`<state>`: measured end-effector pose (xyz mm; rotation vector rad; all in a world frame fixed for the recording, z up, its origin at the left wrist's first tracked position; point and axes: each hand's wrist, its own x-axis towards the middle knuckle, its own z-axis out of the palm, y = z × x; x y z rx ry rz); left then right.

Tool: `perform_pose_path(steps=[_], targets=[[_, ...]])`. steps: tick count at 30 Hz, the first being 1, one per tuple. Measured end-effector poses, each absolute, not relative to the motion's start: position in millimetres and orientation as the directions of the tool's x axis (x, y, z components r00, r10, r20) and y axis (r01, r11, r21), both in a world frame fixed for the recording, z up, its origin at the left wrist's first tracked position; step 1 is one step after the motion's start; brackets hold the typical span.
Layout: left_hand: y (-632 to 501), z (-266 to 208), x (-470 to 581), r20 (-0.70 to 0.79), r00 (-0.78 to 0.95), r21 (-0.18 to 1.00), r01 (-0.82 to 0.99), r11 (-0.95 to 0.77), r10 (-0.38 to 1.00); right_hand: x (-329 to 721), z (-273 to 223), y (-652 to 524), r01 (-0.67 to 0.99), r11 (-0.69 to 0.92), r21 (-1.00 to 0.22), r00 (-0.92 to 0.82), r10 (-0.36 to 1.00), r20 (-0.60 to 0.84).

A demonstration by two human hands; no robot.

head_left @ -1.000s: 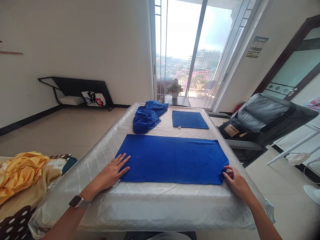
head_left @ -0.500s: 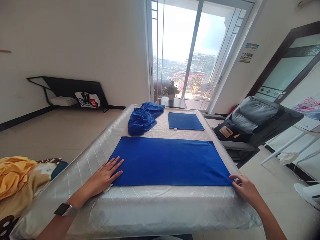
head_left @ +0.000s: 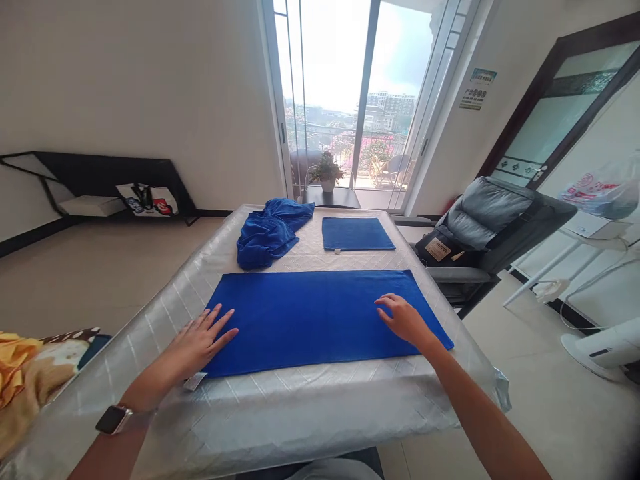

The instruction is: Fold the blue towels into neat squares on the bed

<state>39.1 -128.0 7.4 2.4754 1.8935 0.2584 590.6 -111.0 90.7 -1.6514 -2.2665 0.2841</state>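
Observation:
A blue towel [head_left: 310, 320] lies spread flat across the near part of the table, with a small white tag at its near left corner. My left hand [head_left: 200, 340] rests on its left edge, fingers spread. Over the right part of the towel is my right hand [head_left: 403, 320], fingers loosely curved and apart, holding nothing; whether it touches the cloth I cannot tell. Farther back, a folded blue towel [head_left: 357, 233] lies flat on the right, its white tag facing me. A crumpled blue towel [head_left: 270, 233] is heaped at the back left.
A silvery quilted cover [head_left: 300, 407] drapes the table. On the right stands a dark armchair [head_left: 493, 220] with a black bag on it. Yellow and brown cloths [head_left: 45, 367] are piled at the left. Beyond the table, a potted plant [head_left: 327, 175] stands by the glass door.
My right hand has left the towel's near right corner and moved inward and away from me over the cloth. My left hand stays on the left edge. The view has shifted slightly right.

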Motion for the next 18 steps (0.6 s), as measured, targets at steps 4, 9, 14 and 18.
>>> perform_pose_path(steps=[4,9,14,18], targets=[[-79,47,134,0.085,0.437,0.143,0.884,-0.445,0.895,510,93,-57,0.850,0.406,-0.337,-0.395,0.913,0.103],[-7,55,256,0.207,0.549,0.148,0.801,-0.580,0.810,446,68,-10,0.861,0.415,-0.293,-0.415,0.907,0.066],[19,23,282,0.200,0.424,0.200,0.865,-0.460,0.884,438,41,0,0.883,0.386,-0.267,-0.392,0.920,0.032],[18,12,247,0.156,0.382,0.205,0.890,-0.408,0.911,446,38,3,0.885,0.394,-0.250,-0.408,0.913,-0.004]])
